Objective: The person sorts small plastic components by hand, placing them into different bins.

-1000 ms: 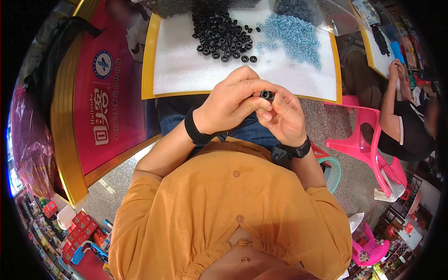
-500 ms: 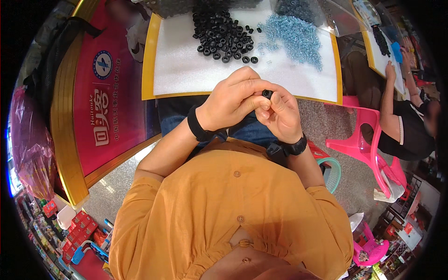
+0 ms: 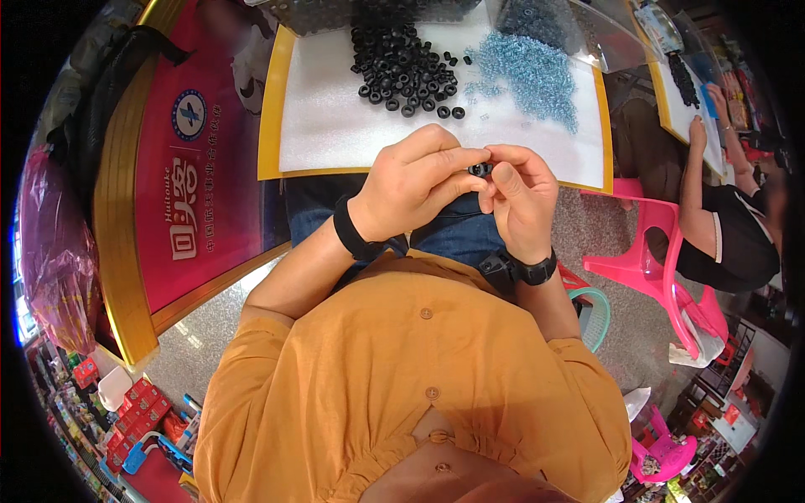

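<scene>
A small black ring-shaped part (image 3: 479, 169) is pinched between the thumb and index finger of my left hand (image 3: 411, 180), just past the near edge of the work board. My right hand (image 3: 527, 197) meets it from the other side with thumb and index finger curled close to the ring. Whether those fingers hold a tiny piece is too small to make out. Beyond my hands, a pile of similar black rings (image 3: 407, 75) is spread over a white foam-topped board (image 3: 323, 126). To its right lies a heap of tiny translucent pale-blue pieces (image 3: 532, 75).
Clear plastic containers (image 3: 604, 38) stand along the board's far side. At right are a pink plastic chair (image 3: 658, 243) and a person (image 3: 725, 226) at another board. A green basket (image 3: 597, 318) sits by my right arm. A wood-framed pink panel (image 3: 189, 193) stands at left.
My right hand has shifted slightly right and opened a little from the left one. The black ring has turned between my left fingers and shows more of its side.
</scene>
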A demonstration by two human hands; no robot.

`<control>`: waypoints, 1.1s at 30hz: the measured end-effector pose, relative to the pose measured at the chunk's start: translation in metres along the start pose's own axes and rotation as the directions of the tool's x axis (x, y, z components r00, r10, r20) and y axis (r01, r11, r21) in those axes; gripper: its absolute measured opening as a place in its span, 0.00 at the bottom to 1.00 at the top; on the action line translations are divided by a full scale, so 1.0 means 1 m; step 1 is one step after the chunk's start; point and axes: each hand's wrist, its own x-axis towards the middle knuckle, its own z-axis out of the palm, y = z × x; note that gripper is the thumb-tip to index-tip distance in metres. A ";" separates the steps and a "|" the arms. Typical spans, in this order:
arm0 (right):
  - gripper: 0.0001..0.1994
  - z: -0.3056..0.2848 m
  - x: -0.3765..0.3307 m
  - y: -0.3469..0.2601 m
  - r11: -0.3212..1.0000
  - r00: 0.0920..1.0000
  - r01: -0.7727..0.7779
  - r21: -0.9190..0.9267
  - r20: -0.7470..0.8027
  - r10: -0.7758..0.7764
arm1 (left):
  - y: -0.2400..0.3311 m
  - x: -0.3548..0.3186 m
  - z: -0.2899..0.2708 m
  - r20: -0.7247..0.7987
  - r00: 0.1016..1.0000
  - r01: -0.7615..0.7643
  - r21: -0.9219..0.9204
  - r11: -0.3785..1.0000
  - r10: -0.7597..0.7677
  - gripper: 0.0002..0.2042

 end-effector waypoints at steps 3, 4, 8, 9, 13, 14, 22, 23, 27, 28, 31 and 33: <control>0.10 -0.003 -0.004 0.002 0.987 0.996 0.089 -0.137 0.012 -0.088 | 0.003 0.000 0.000 -0.018 1.000 0.025 0.047 0.999 -0.024 0.16; 0.10 -0.002 -0.004 0.001 0.987 0.996 0.089 -0.137 0.015 -0.088 | 0.003 0.000 0.000 -0.020 1.000 0.025 0.048 0.999 -0.024 0.16; 0.08 -0.002 -0.003 -0.001 0.980 0.998 0.055 -0.192 0.000 -0.056 | -0.002 -0.003 0.003 -0.022 1.000 -0.007 0.045 0.999 0.008 0.17; 0.08 -0.003 -0.003 -0.001 0.987 1.000 0.030 -0.157 0.010 -0.029 | -0.003 -0.004 0.003 -0.023 1.000 -0.020 0.037 0.999 0.020 0.18; 0.07 -0.009 -0.001 0.001 0.994 0.998 0.037 -0.107 0.046 -0.032 | -0.001 -0.004 0.005 -0.012 1.000 0.005 0.021 1.000 -0.004 0.18; 0.07 -0.009 -0.001 0.002 0.993 0.998 0.044 -0.110 0.051 -0.039 | -0.001 -0.004 0.005 -0.012 1.000 0.011 0.019 1.000 -0.011 0.18; 0.11 -0.021 0.004 0.005 0.994 0.986 -0.077 0.078 0.157 0.064 | 0.001 -0.001 0.006 -0.021 1.000 0.015 0.026 1.000 -0.014 0.15; 0.12 -0.021 0.005 0.004 0.955 0.956 -0.244 0.167 0.205 0.209 | 0.000 -0.002 0.005 0.010 1.000 0.004 0.008 1.000 -0.004 0.16; 0.16 -0.037 0.008 0.011 0.866 0.855 -0.458 0.201 0.365 0.368 | -0.005 -0.005 0.002 0.082 0.997 -0.013 -0.040 0.999 0.016 0.16; 0.16 -0.036 0.010 0.010 0.857 0.843 -0.478 0.192 0.375 0.386 | -0.009 -0.010 0.004 0.089 0.996 -0.008 -0.052 0.999 0.013 0.16; 0.15 -0.037 0.026 -0.001 0.865 0.844 -0.501 0.008 0.225 0.487 | -0.024 -0.013 0.007 0.086 0.994 0.069 -0.032 0.997 -0.066 0.19; 0.13 -0.039 0.047 -0.020 0.882 0.904 -0.404 -0.244 0.040 0.425 | -0.026 -0.013 0.008 0.065 0.968 0.246 -0.054 0.968 -0.242 0.17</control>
